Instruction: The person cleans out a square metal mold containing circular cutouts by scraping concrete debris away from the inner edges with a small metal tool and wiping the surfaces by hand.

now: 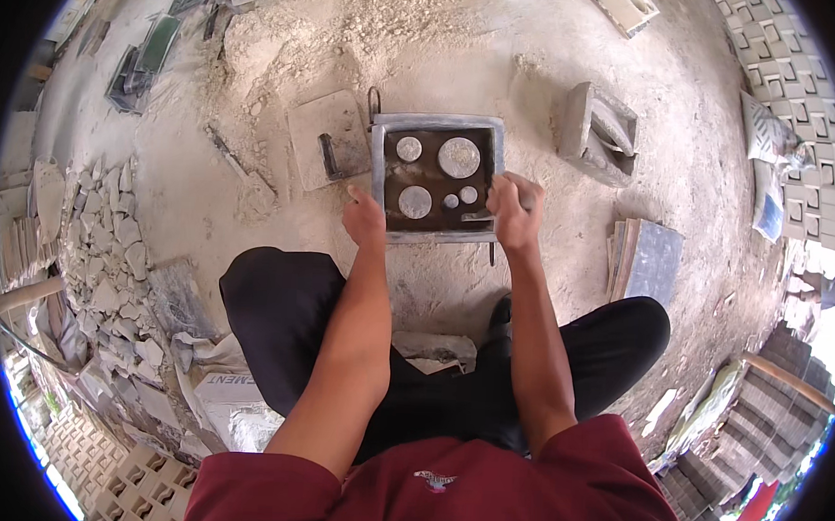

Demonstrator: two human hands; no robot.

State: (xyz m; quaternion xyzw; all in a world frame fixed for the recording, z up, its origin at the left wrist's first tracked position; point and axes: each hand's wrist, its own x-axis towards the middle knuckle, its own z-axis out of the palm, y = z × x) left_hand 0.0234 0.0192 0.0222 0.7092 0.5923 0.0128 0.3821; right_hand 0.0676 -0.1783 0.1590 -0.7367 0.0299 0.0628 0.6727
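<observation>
A square metal mould frame (439, 124) lies on the dusty ground in front of me. Its dark inside holds several pale round discs (459, 157) of different sizes. My left hand (363, 217) rests on the frame's near left corner, fingers curled against the rim. My right hand (514, 209) is closed around the frame's right edge near the front corner. Whether it also holds a small tool I cannot tell. I am squatting, with my knees in dark trousers on either side.
A flat slab with a trowel-like tool (329, 154) lies left of the mould. A grey box mould (600, 133) stands to the right, stacked tiles (648, 261) near my right knee. Broken tile pieces (111, 247) pile up at left, patterned blocks (789, 81) at upper right.
</observation>
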